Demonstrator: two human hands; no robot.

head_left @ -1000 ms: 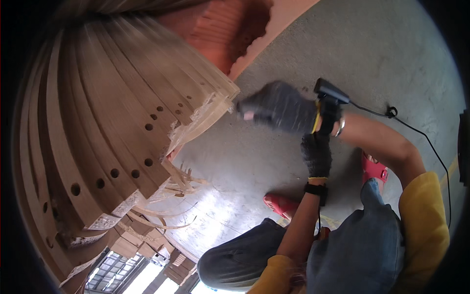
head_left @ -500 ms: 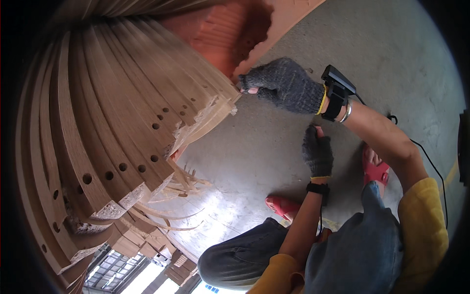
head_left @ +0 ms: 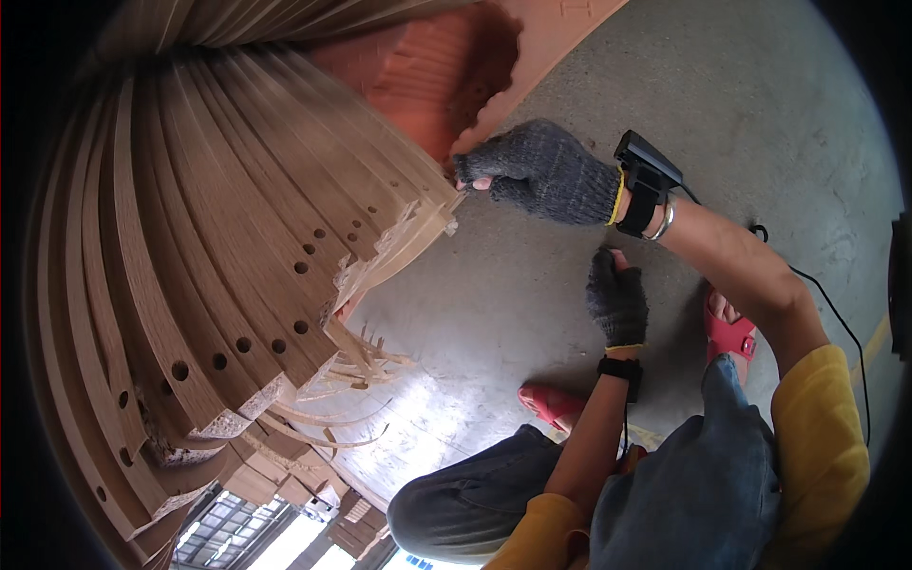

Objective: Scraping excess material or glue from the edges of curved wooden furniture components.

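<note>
Boards of wood-grain particleboard, drilled with rows of holes, stand stacked on edge just left of the right hand, whose gloved fingers curl on the end corner of one board, probably to steady or separate it. Below those fingers the left hand hangs loosely closed and empty above the concrete floor, with thin edge-banding strips trailing off the board ends.
</note>
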